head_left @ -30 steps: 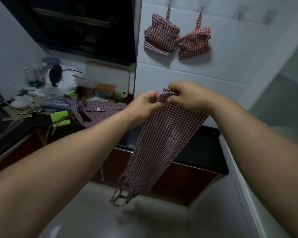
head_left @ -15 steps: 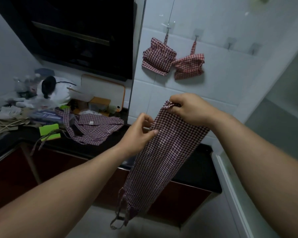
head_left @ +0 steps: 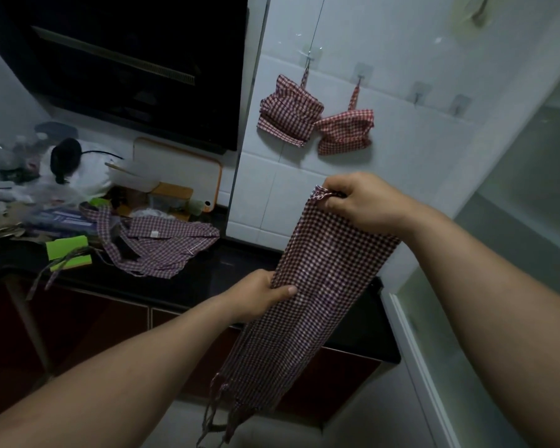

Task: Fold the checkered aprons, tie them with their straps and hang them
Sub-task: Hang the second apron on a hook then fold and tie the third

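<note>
Red-and-white checkered apron [head_left: 320, 302], folded into a long strip, hangs in the air in front of the worktop [head_left: 227, 273]. The right hand [head_left: 366, 202], arm outstretched and raised, clenches its fingers on the bunched top end. The left hand [head_left: 259, 295], lower, grasps the strip's left edge, thumb on top. Three more aprons: a left bundle [head_left: 288, 119] and a right bundle [head_left: 345, 132] hang on wall hooks, and one loose apron [head_left: 165, 247] lies on the worktop.
</note>
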{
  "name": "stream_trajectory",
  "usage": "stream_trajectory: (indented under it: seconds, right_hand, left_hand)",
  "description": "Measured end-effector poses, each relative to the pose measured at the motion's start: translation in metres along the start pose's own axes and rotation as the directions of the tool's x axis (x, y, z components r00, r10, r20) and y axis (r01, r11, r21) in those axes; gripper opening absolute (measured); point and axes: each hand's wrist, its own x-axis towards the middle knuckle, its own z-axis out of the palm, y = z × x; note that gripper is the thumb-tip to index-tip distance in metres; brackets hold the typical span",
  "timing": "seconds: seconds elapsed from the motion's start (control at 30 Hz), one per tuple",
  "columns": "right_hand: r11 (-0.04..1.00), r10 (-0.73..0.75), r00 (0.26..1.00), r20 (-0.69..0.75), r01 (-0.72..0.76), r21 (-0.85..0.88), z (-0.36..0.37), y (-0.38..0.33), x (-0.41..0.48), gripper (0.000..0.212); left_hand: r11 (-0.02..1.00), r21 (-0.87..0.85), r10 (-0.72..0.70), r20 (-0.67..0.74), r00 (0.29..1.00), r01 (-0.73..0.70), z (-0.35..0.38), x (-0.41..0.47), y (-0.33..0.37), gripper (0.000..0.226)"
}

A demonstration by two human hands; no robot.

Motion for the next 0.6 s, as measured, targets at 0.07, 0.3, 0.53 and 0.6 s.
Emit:
stream_trajectory:
  seconds: [0.07, 0.3, 0.53, 0.6]
  right_hand:
    - [0.999, 0.035, 0.999, -0.005, -0.035, -0.010, -0.003, 0.005, -0.001, 0.019]
    - [0.982, 0.178, 0.979, -0.102, -0.170, 0.083, -0.019, 0.033, -0.018, 0.012]
    - [0.962, 0.268, 0.928, -0.259, -0.245, 0.119, -0.039, 0.075, -0.029, 0.009]
    - [0.956, 0.288, 0.922, -0.258, -0.260, 0.137, -0.040, 0.087, -0.030, 0.011]
  left_hand:
    - [0.999, 0.001, 0.035, -0.029, 0.999, -0.035, -0.001, 0.004, -0.007, 0.023]
    - [0.997, 0.077, -0.018, 0.103, 0.995, 0.010, -0.012, 0.004, -0.047, 0.040]
    - [0.936, 0.347, -0.119, 0.148, 0.982, 0.061, -0.010, 0.006, -0.082, 0.025]
    - [0.931, 0.355, -0.141, 0.135, 0.981, 0.085, -0.006, 0.011, -0.092, 0.026]
